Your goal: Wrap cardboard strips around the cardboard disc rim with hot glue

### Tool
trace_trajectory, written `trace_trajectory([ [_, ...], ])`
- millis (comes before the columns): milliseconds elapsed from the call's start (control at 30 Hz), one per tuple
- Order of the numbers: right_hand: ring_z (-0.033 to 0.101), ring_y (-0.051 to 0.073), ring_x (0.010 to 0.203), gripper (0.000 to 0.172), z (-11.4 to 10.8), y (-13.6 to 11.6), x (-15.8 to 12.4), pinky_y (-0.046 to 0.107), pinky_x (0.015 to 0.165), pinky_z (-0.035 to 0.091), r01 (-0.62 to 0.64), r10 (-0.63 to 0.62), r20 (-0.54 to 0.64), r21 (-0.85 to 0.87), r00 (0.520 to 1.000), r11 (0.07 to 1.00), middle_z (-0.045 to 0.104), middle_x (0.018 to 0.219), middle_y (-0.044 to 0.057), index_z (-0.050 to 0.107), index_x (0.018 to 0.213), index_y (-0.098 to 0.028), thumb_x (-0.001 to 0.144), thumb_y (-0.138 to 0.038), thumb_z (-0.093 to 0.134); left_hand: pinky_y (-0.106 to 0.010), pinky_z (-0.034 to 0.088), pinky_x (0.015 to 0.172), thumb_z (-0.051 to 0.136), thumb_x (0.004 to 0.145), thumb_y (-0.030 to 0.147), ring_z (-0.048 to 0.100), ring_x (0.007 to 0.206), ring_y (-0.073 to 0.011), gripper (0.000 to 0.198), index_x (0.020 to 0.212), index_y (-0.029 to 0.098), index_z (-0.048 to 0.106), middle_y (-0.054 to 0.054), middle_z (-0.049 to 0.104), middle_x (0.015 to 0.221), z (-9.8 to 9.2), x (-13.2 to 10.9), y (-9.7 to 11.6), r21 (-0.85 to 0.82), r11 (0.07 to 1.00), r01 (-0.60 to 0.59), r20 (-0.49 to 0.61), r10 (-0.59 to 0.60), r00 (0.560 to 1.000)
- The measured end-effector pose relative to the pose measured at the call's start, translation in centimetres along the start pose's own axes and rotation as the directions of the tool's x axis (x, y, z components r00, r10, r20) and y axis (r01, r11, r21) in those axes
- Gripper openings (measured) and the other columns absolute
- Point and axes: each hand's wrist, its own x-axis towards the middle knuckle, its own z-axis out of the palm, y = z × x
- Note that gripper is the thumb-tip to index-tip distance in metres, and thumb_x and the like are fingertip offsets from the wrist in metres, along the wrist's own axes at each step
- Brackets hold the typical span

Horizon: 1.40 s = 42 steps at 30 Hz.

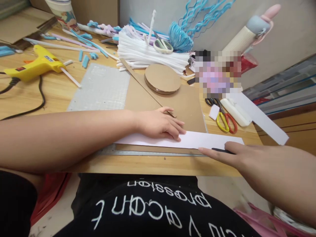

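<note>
Now two hands, left (159, 124) and right (249, 158), touch one white strip (195, 140).

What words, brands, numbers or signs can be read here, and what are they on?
"passion", apparently: black shirt, upside down. Its larger lettering is cut off and unclear.
Yellow glue gun: label too small to read.
Grey mat: faint markings, too blurred to read.
Cup: printed picture, no readable text.
White paper strip: no writing visible.

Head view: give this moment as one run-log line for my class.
Left hand: spread, resting on white strip | Right hand: near strip's right end, dark object against it, grip unclear | Strip: over brown cardboard
</note>
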Motion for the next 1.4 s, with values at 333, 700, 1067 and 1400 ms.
trace_trajectory([
  [333, 0.065, 0.020, 0.054, 0.094, 0.1, -8.9, 9.2, 0.028, 0.050, 0.034, 0.268, -0.249, -0.141, 0.132, 0.958, 0.954, 0.072, 0.085, 0.002, 0.052, 0.147, -0.040, 0.060, -0.003, 0.054, -0.051, 0.010, 0.125, 0.060, 0.097, 0.025, 0.045, 0.147, -0.0223, 0.021, 0.105, 0.036, 0.076, 0.003, 0.062, 0.145, -0.4, 0.4, 0.8, -0.005, 1.000, 0.022, 0.047, -0.021, 0.999],
  [700, 0.066, 0.023, 0.065, 0.086, 0.9, -10.2, 11.7, 0.031, 0.057, 0.037, 0.267, -0.265, -0.037, 0.129, 0.964, 0.955, 0.068, 0.081, 0.003, 0.048, 0.151, -0.041, 0.075, 0.000, 0.054, -0.047, 0.016, 0.125, 0.066, 0.090, 0.021, 0.048, 0.145, -0.0236, 0.019, 0.093, 0.035, 0.079, 0.003, 0.066, 0.140, -0.8, 0.3, 1.2, -0.013, 1.000, -0.014, 0.010, 0.015, 1.000],
  [1067, 0.066, 0.023, 0.054, 0.080, -1.6, -11.3, 12.2, 0.029, 0.048, 0.027, 0.282, -0.283, -0.026, -0.035, 0.959, 0.959, 0.071, 0.079, 0.006, 0.055, 0.147, -0.036, 0.073, -0.005, 0.061, -0.046, 0.005, 0.127, 0.062, 0.092, 0.017, 0.042, 0.148, -0.0219, 0.028, 0.099, 0.038, 0.078, 0.006, 0.061, 0.146, -0.7, 0.4, 1.1, -0.027, 0.999, 0.026, 0.063, -0.024, 0.998],
  [1400, 0.070, 0.025, 0.055, 0.080, -1.5, -10.3, 10.5, 0.029, 0.043, 0.035, 0.238, -0.240, -0.054, -0.046, 0.969, 0.970, 0.070, 0.080, 0.007, 0.062, 0.140, -0.033, 0.066, -0.003, 0.059, -0.052, 0.009, 0.125, 0.064, 0.091, 0.021, 0.047, 0.146, -0.0245, 0.020, 0.099, 0.035, 0.077, 0.003, 0.064, 0.143, -0.4, 0.5, 0.5, -0.060, 0.998, -0.004, 0.032, 0.006, 0.999],
])
